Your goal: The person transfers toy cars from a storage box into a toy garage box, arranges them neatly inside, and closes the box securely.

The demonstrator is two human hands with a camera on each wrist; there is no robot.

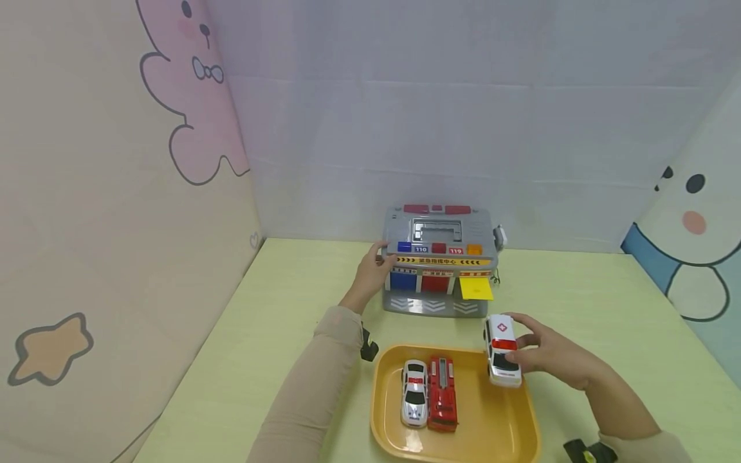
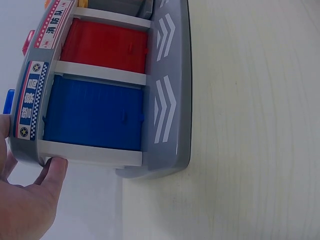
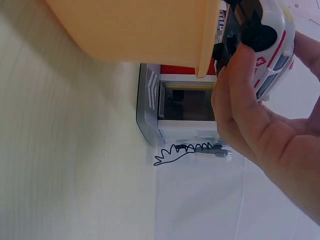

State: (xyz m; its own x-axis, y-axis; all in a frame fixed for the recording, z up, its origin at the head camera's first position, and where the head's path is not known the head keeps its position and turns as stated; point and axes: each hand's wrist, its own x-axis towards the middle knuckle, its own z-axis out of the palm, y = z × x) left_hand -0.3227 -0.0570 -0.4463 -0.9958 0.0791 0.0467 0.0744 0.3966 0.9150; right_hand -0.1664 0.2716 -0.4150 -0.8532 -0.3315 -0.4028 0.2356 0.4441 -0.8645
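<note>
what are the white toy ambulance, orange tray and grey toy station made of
Boxy white toy ambulance: likely hard plastic, glossy, from its shiny shell. Rounded yellow-orange tray: probably plastic, semi-gloss, with highlights on its smooth floor. Grey boxy toy station: seemingly moulded plastic, satin, given its rounded edges and soft sheen.

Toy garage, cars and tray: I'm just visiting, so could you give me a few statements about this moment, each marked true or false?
1. The left hand touches the garage. True.
2. The left hand also holds the ambulance. False: the right hand holds the ambulance.
3. The police car and fire engine lie side by side in the tray. True.
4. All the garage's doors are shut. False: the yellow door stands open.
5. The blue door is shut. True.
</note>
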